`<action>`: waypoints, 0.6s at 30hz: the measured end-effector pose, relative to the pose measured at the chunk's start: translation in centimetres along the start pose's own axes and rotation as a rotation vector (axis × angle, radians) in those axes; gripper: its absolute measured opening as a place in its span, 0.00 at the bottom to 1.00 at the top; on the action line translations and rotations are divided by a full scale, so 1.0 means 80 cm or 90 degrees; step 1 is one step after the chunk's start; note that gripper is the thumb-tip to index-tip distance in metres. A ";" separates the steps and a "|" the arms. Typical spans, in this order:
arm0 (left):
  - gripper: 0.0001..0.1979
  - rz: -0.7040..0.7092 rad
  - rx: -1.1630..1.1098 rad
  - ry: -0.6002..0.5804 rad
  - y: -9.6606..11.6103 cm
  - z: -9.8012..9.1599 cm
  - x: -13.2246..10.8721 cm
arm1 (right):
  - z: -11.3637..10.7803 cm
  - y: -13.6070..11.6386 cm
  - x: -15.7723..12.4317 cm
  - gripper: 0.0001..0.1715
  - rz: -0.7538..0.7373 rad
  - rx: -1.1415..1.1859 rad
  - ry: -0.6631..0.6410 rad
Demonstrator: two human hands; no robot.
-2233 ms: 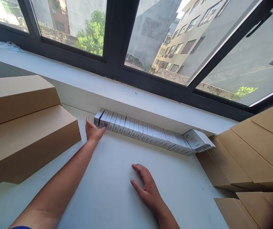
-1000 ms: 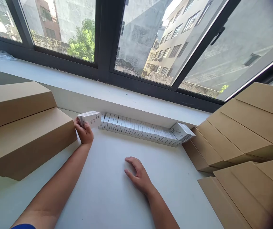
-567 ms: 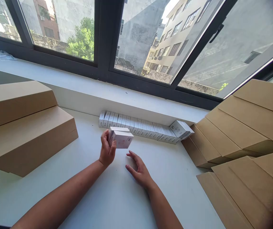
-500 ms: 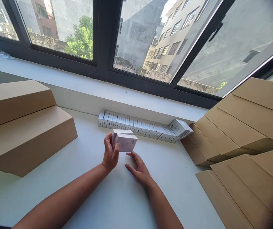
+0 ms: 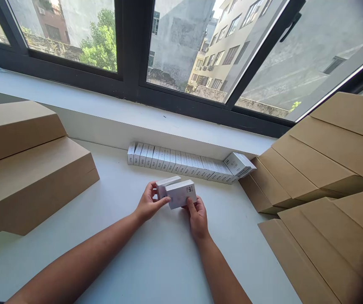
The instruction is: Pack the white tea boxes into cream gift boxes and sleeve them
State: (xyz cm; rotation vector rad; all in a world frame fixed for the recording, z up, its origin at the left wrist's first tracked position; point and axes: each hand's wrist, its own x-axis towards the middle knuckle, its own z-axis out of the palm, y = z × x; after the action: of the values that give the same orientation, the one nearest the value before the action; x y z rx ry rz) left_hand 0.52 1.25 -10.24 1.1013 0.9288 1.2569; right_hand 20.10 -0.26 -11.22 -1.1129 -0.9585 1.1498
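Nearer than the row (image 5: 173,162) of small white boxes, the left hand (image 5: 147,205) grips the rear box (image 5: 161,188) — its thumb lying against the front box (image 5: 181,195), which the right hand (image 5: 198,216) pinches at its right end. The two boxes overlap; brown cartons (image 5: 32,181) stand left of the row, more cartons (image 5: 308,162) at its right — and a window (image 5: 130,46) beyond it.

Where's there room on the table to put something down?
The flat white tabletop is bare between the left forearm and right forearm, and outside each, up to the left brown cardboard boxes and right brown cardboard boxes. It's crowded along the low white wall, by the row of small white boxes, and where the left hand and right hand hold white boxes.
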 end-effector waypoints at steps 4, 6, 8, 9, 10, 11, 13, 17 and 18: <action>0.23 -0.021 -0.002 0.050 -0.007 0.000 0.007 | -0.012 -0.003 0.009 0.30 0.036 0.065 0.128; 0.22 -0.031 -0.003 0.067 -0.009 0.000 0.008 | -0.017 -0.006 0.012 0.30 0.051 0.097 0.160; 0.22 -0.035 -0.001 0.087 -0.008 0.000 0.008 | -0.021 -0.010 0.014 0.28 0.056 0.123 0.170; 0.23 -0.034 0.000 0.100 -0.007 -0.001 0.007 | -0.022 -0.012 0.015 0.28 0.055 0.133 0.167; 0.24 -0.032 -0.002 0.114 -0.005 -0.001 0.007 | -0.022 -0.013 0.015 0.28 0.054 0.140 0.162; 0.26 -0.030 -0.005 0.127 -0.002 -0.002 0.007 | -0.022 -0.015 0.016 0.28 0.052 0.146 0.156; 0.31 -0.030 -0.021 0.146 0.004 -0.005 0.007 | -0.022 -0.017 0.015 0.28 0.044 0.145 0.139; 0.38 -0.060 -0.066 0.120 0.014 -0.008 0.007 | -0.015 -0.018 0.006 0.34 0.034 0.083 0.066; 0.39 -0.071 -0.075 0.104 0.015 -0.008 0.007 | -0.012 -0.017 0.001 0.36 0.040 0.059 0.034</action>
State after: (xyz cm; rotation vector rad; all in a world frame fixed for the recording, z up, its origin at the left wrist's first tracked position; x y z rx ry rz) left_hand -0.32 1.82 -9.21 0.8527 1.0112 1.3067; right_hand 21.29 -0.40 -10.09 -1.1004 -0.8264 1.1983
